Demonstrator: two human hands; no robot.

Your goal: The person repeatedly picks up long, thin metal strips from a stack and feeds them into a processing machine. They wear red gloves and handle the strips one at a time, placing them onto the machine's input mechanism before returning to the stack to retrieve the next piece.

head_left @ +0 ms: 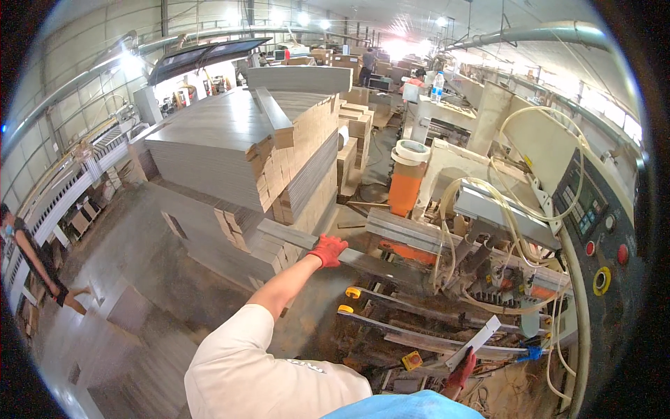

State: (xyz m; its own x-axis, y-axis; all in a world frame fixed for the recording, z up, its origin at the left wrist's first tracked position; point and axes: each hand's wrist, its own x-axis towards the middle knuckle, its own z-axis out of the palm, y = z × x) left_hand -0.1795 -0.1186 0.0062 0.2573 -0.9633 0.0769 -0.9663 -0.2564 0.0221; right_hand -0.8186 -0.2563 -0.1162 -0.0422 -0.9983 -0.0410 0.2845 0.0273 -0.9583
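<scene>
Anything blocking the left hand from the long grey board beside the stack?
Nothing visible does: the red-gloved left hand grips the long grey board, with no other object showing between them.

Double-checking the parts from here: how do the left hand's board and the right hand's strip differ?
The board at the left hand looks longer; the strip in the right hand looks shorter. The board is grey, the strip paler. In the picture, the board slopes down rightward, the strip up rightward. Both look straight-edged.
</scene>
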